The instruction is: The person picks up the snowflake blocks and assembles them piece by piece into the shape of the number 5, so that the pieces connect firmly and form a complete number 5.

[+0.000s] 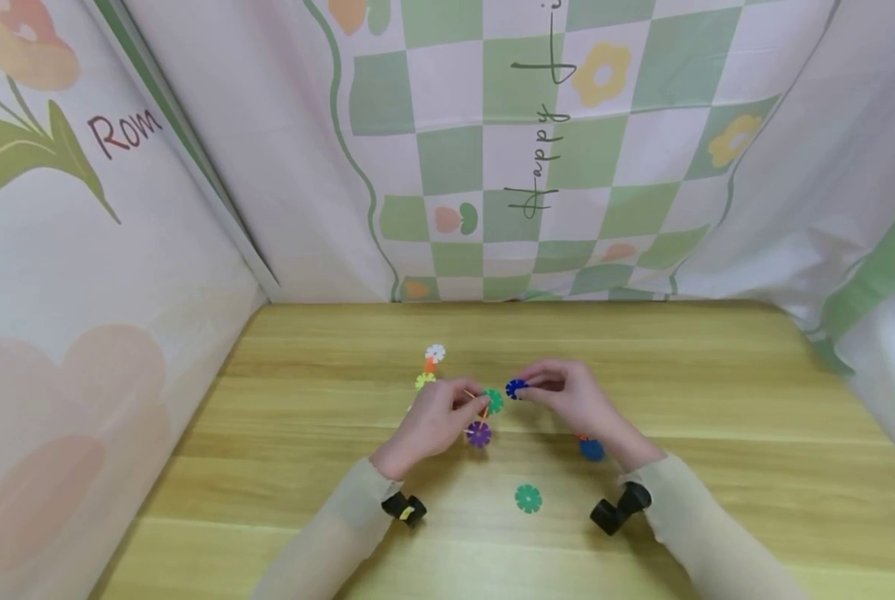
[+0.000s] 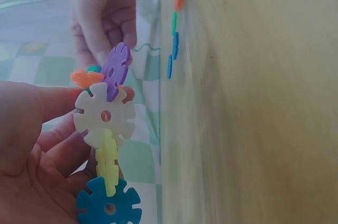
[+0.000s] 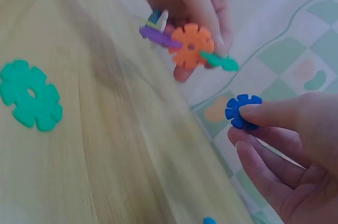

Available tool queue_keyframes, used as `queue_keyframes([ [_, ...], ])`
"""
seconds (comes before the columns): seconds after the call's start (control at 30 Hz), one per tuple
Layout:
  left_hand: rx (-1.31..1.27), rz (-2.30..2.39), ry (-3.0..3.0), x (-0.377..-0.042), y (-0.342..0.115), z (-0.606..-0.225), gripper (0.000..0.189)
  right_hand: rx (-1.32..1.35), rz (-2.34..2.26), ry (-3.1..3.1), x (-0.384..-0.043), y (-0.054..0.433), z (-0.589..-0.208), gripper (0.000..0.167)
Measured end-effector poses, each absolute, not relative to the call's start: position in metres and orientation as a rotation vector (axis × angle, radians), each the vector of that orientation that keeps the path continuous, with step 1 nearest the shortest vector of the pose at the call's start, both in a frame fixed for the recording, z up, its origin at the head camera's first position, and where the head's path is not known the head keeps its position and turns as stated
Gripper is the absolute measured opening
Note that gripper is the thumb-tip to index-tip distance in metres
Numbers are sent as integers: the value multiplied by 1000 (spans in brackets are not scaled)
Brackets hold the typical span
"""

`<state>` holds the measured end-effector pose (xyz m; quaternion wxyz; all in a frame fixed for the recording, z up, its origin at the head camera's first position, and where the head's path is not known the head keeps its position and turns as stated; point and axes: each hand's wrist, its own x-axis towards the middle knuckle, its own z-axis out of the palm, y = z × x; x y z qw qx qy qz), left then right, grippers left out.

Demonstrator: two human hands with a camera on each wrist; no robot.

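My left hand [image 1: 432,421] grips a chain of notched plastic snowflake discs, slotted edge to edge. Its parts include a green disc [image 1: 496,402], a purple disc [image 1: 479,434], an orange disc [image 3: 191,36], a white disc [image 2: 122,115], a yellow disc [image 2: 107,168] and a teal disc [image 2: 94,203]. Between thumb and fingers, my right hand [image 1: 578,400] pinches a single dark blue disc [image 3: 233,112]. This disc is close to the chain's green end, with a small gap between them. Fingers hide part of the chain.
A loose green disc [image 1: 528,498] lies flat on the wooden table [image 1: 305,517]. Beside the right forearm lies a blue disc [image 1: 592,450] with some orange. White [image 1: 436,353] and yellow discs [image 1: 425,381] show beyond the left hand. A patterned curtain [image 1: 455,158] hangs behind the table.
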<state>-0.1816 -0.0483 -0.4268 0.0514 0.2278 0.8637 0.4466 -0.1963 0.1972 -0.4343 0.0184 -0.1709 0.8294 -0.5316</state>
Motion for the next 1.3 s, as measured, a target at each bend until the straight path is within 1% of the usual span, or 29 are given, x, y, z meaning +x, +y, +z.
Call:
queue_keyframes([
  [0.23, 681, 1356, 2626, -183, -49, -427, 17, -664, -1694, 2528, -183, 195, -426, 19],
  [0.57, 694, 1347, 2628, -182, -50, -426, 17, -718, -1698, 2555, -175, 193, -432, 19],
  [0.83, 730, 1384, 2579, -181, -50, -423, 16, -804, -1637, 2647, -173, 192, -429, 21],
  [1.1, 750, 1386, 2562, -178, -48, -422, 15, -895, -1582, 2681, -170, 190, -424, 19],
  [1.3, 745, 1405, 2555, -178, -49, -423, 16, -864, -1634, 2641, -174, 191, -427, 18],
])
